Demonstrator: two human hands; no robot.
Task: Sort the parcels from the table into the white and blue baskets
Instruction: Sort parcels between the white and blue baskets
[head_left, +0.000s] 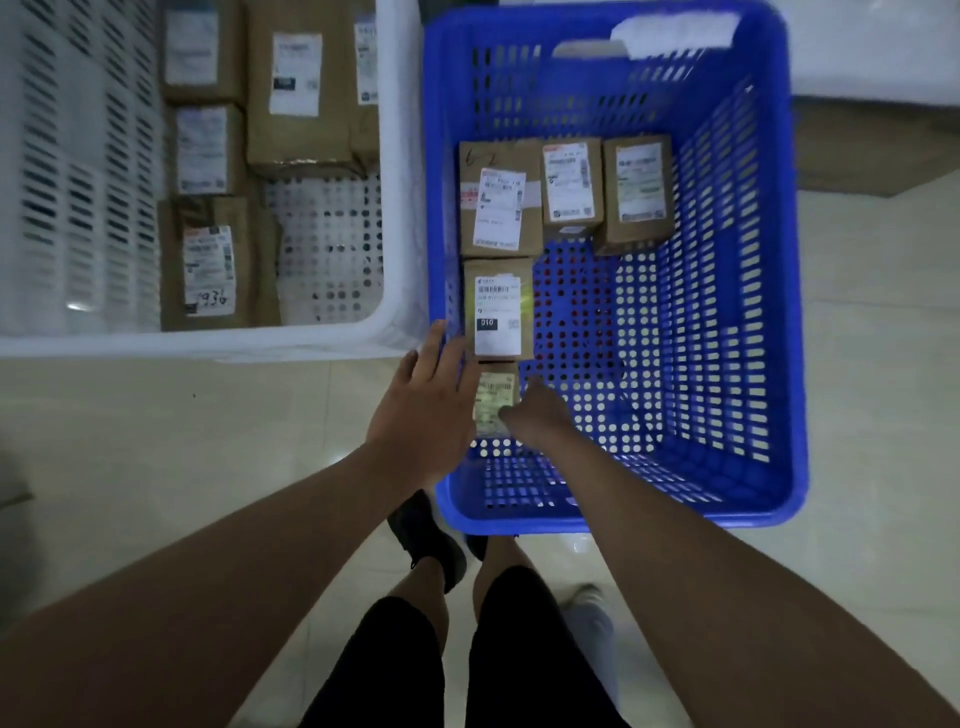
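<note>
A bright blue basket (748, 291) has walls patterned with slots and a floor dotted with round holes. Inside it lie brown cardboard parcels (500, 200) carrying white labels printed in black; one label (497, 317) shows a black block reading 010. Left of the blue basket stands a white basket (78, 171) with the same slotted pattern, holding more brown parcels (298, 88) with white labels. Below the blue basket, the floor (171, 431) is pale cream tile.
</note>
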